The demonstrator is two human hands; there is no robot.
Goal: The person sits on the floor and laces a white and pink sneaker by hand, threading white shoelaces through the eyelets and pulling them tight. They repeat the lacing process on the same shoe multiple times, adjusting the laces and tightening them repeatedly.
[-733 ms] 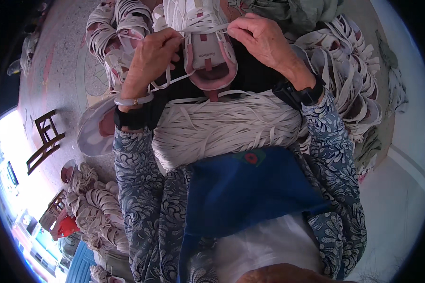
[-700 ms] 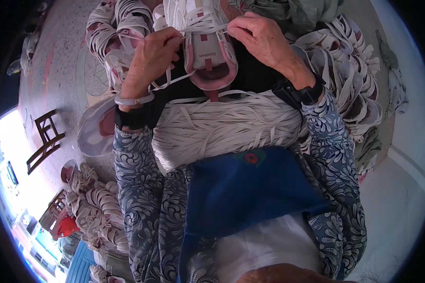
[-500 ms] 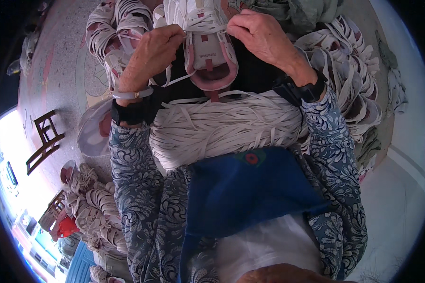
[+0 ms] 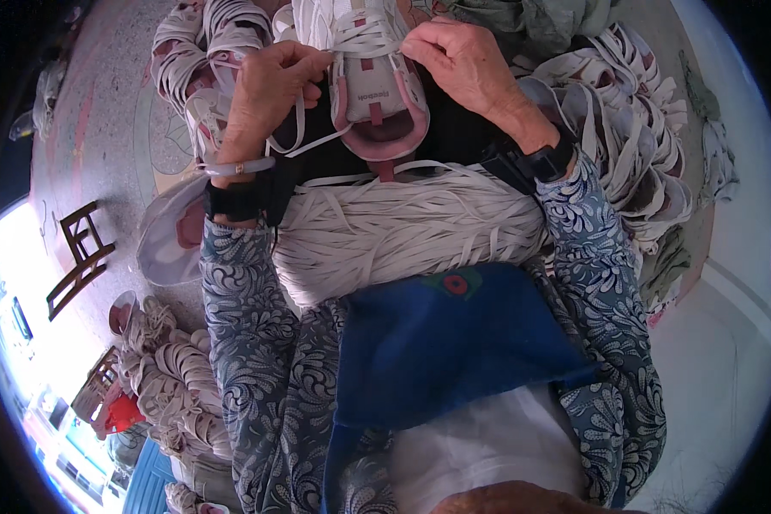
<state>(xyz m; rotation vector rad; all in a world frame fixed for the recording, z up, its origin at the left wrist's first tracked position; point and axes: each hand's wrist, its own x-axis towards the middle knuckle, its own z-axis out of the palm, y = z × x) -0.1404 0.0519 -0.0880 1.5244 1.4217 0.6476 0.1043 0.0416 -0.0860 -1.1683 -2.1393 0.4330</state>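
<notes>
A white and pink sneaker upper (image 4: 380, 86) lies at the top middle, its collar opening toward me. White lace crosses its tongue in several rows. At the left eyelets, my left hand (image 4: 272, 86) is closed with fingertips pinching the shoelace (image 4: 301, 124), whose loose length hangs below it toward the collar. My right hand (image 4: 467, 68) is closed at the right eyelets, thumb and forefinger pressed together on lace there; the bit between them is mostly hidden. A thick bundle of white laces (image 4: 411, 223) rests across my lap, just below the sneaker upper.
Stacked shoe uppers stand at the upper left (image 4: 210, 51), right (image 4: 634, 128) and lower left (image 4: 176, 368). Beside my left forearm is a clear plastic bag (image 4: 170, 236). A small wooden stool (image 4: 81, 257) is on the left floor. Grey-green cloth (image 4: 565, 26) lies at the top right.
My right hand has shifted slightly left, closer to the lace rows. My left hand has turned a little, its lower fingers loosening. The sneaker upper has moved slightly left and up.
</notes>
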